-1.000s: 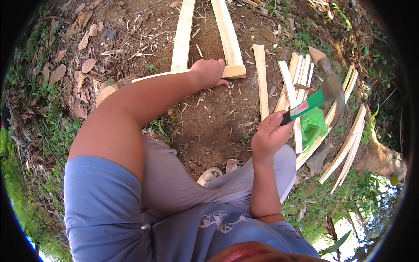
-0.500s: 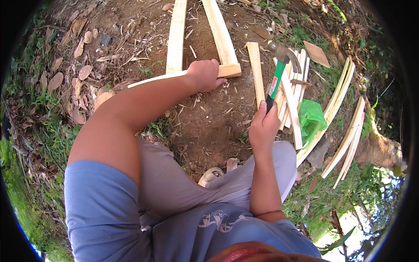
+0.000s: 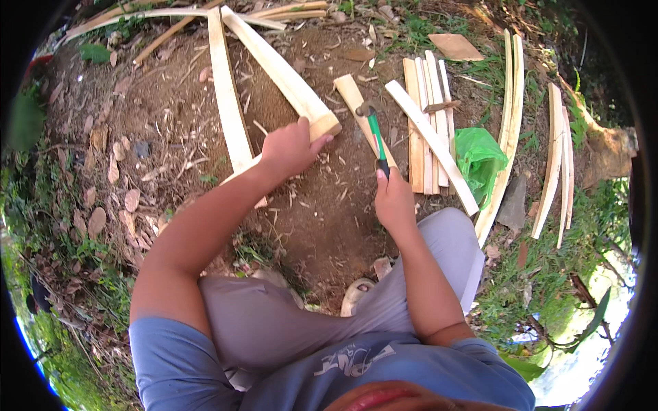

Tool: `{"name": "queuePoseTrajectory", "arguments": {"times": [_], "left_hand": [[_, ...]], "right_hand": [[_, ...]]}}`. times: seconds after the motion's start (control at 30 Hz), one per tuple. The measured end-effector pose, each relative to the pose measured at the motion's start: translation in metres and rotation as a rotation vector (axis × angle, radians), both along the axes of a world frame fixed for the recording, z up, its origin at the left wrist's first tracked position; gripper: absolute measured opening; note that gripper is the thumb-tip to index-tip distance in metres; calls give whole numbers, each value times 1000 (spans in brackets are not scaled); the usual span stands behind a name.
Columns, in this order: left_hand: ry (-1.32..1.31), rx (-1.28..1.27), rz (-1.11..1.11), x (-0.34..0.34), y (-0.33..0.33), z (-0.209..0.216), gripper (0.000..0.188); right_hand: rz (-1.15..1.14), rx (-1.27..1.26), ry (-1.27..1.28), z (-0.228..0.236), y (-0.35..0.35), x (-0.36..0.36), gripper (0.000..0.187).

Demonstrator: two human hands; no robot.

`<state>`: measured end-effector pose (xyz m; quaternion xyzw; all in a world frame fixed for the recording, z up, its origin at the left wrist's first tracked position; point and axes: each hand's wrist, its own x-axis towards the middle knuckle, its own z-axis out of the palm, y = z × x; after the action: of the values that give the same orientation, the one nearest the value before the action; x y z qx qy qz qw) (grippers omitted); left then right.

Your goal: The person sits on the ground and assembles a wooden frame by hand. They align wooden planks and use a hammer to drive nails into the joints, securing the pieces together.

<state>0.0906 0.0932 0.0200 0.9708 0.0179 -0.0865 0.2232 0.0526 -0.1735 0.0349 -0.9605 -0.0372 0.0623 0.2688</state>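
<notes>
My left hand [image 3: 291, 147] presses down on the near end of a pale wooden slat [image 3: 281, 72] that lies on the bare soil, where it crosses another slat [image 3: 226, 103]. My right hand [image 3: 394, 198] grips the green and black handle of a hammer [image 3: 373, 133]; its metal head is up over a short wooden piece [image 3: 353, 92]. I am crouched, with grey trousers and a blue shirt at the bottom of the view.
A stack of short slats [image 3: 425, 103] lies right of the hammer, with one long slat [image 3: 432, 144] across it. A green plastic bag [image 3: 480, 157] sits beside them. Curved wood strips [image 3: 558, 164] lie in grass at the right. Dry leaves cover the left.
My right hand has swung the hammer from the right side over the green bag toward the middle, so its head now points away from me. The left hand stayed on the slat.
</notes>
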Motion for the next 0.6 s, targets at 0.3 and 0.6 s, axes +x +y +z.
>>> {"name": "queuePoseTrajectory", "arguments": {"times": [0.3,0.6], "left_hand": [[-74,181,-93,-1,-1,-9,66],[-112,233,-122,-4,-4,-18,62]], "right_hand": [[-42,-51,72,-33,14,-5,29],[-28,75,-13,-61,18,-13,25]]}}
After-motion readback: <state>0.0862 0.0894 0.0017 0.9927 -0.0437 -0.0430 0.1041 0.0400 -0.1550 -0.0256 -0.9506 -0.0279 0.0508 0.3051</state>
